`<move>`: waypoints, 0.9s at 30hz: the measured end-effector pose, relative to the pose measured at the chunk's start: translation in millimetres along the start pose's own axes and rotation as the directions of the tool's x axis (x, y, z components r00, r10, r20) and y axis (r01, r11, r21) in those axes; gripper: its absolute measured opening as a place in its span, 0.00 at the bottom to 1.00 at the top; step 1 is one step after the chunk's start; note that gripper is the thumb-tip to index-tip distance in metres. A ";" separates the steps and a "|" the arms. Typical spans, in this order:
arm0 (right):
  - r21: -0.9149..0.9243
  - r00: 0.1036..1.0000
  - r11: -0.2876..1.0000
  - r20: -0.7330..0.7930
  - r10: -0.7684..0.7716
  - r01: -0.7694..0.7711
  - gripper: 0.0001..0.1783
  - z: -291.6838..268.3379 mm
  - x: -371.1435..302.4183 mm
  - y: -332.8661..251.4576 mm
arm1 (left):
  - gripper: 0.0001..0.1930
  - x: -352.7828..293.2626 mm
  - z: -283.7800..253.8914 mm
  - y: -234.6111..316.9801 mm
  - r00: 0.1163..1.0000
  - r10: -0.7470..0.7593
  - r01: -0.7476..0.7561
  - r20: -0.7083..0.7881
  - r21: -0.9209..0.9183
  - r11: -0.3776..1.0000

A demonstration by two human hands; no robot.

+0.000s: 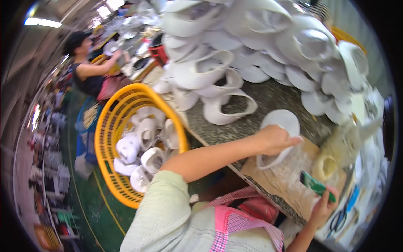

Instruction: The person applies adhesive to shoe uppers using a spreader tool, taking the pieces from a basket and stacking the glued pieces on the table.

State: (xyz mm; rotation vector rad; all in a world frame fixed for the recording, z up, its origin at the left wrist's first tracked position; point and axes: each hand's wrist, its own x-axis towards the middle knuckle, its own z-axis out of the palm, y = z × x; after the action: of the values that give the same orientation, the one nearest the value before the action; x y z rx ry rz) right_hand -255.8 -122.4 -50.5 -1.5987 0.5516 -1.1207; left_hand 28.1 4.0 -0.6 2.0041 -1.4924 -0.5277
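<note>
My left hand (275, 140) is closed on a white shoe upper (282, 119) with a rounded end and an open loop. It holds the upper over a brown board (300, 197) smeared with whitish dried residue. Lower right, my right hand (325, 206) grips a green tool (317, 185) that looks like a brush, its dark end pointing toward the board's middle. That end is apart from the upper. Just beyond the tool stands a cream-coated pot (327, 166) with a round opening. Another white upper (224, 112) lies on the dark tabletop farther off.
A tall heap of white uppers (260, 42) covers the table's far side. At my left stands a yellow plastic basket (140, 90) holding several uppers. Dark-handled scissors (338, 220) lie at the right edge. A co-worker (90, 71) is busy at the far left.
</note>
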 end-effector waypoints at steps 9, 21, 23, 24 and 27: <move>0.107 0.998 0.994 0.046 -0.036 0.031 0.09 -13.8 2.2 0.8 | 0.13 -65.7 -24.9 -49.6 0.882 0.453 -0.455 0.130 -0.013 0.890; 0.099 0.995 0.991 -0.055 -0.079 0.085 0.09 -10.5 -4.5 -11.4 | 0.26 -76.3 -21.3 37.5 0.826 0.445 -0.426 -0.346 0.134 0.895; 0.102 0.991 0.986 -0.060 -0.123 0.128 0.10 -4.6 -7.3 -16.1 | 0.26 -81.1 -4.0 39.0 0.820 0.418 -0.375 -0.391 0.186 0.908; 0.105 0.990 0.985 -0.039 -0.133 0.136 0.10 -4.0 -9.0 -18.7 | 0.27 -82.4 6.9 33.3 0.787 0.435 -0.375 -0.437 0.221 0.900; 0.045 0.981 0.981 -0.036 -0.189 0.191 0.10 -6.4 -16.8 -26.0 | 0.28 -95.4 18.8 35.3 0.884 0.288 -0.262 -0.367 0.121 0.957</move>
State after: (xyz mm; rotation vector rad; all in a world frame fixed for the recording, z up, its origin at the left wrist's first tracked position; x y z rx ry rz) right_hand -273.8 -103.3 -32.9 -1.6198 0.3950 -1.2933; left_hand -37.4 83.8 5.9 1.7712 -1.5225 0.0363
